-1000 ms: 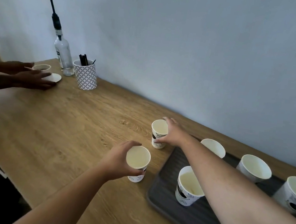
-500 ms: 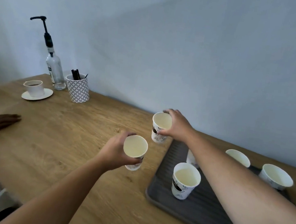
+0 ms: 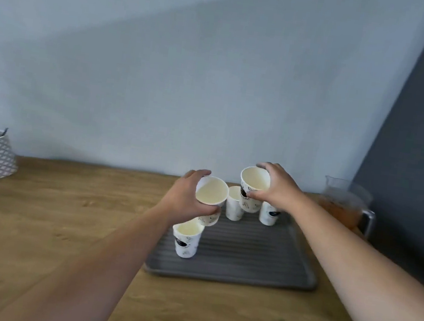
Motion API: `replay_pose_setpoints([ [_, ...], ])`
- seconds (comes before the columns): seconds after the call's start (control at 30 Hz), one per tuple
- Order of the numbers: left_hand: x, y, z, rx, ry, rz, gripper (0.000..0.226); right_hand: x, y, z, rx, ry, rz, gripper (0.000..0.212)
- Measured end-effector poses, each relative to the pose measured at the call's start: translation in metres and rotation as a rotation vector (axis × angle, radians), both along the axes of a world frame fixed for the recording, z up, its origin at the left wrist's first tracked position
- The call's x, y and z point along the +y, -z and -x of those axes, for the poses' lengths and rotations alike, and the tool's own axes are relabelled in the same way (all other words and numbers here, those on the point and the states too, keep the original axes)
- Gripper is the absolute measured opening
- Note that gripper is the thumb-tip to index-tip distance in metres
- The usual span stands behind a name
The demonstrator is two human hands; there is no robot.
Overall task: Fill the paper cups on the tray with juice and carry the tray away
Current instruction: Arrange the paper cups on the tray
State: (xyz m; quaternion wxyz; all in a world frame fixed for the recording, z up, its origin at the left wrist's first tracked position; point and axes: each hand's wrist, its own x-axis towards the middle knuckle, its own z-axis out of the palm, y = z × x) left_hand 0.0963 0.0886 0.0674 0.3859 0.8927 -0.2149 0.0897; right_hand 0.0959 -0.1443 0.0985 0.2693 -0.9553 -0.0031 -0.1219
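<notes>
Head view — 1 grey tray (image 3: 259, 263) on a wooden table (image 3: 36, 218), a juice jug (image 3: 345, 207) just beyond its right end.

Cups: 3 standing on the tray (near-left (image 3: 186, 240), 2 at the back, partly hidden); 2 carried above it.

Left hand (image 3: 186, 200): fingers wrapped around a tilted cup (image 3: 211, 196), thumb at the far rim.

Right hand (image 3: 277, 189): fingers closed on an upright cup (image 3: 253, 188) from its right side.

Risk: the carried cups hang close over the standing ones — lowering either could likely topple a light, empty one.
</notes>
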Motion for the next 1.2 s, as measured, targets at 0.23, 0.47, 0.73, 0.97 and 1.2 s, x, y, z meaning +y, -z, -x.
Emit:
replay_pose_setpoints([
  [0.23,-0.07,0.036,0.0,0.1,0.069,-0.093,0.087,-0.053,0.04,0.032,0.106,0.116,-0.012,0.086],
  [0.47,-0.097,0.077,-0.005,0.222,0.039,-0.182,0.089,-0.075,0.095,0.028,0.19,0.079,-0.071,0.087],
  [0.73,-0.103,0.095,-0.012,0.268,-0.063,-0.142,0.09,-0.087,0.124,0.015,0.238,0.031,-0.056,0.088],
  [0.97,-0.095,0.085,-0.012,0.184,-0.005,-0.304,0.109,-0.092,0.105,0.021,0.208,0.009,-0.086,0.092],
  [1.2,-0.101,0.053,-0.016,0.05,0.071,-0.31,0.101,-0.105,0.064,0.038,-0.021,0.129,-0.126,0.054],
])
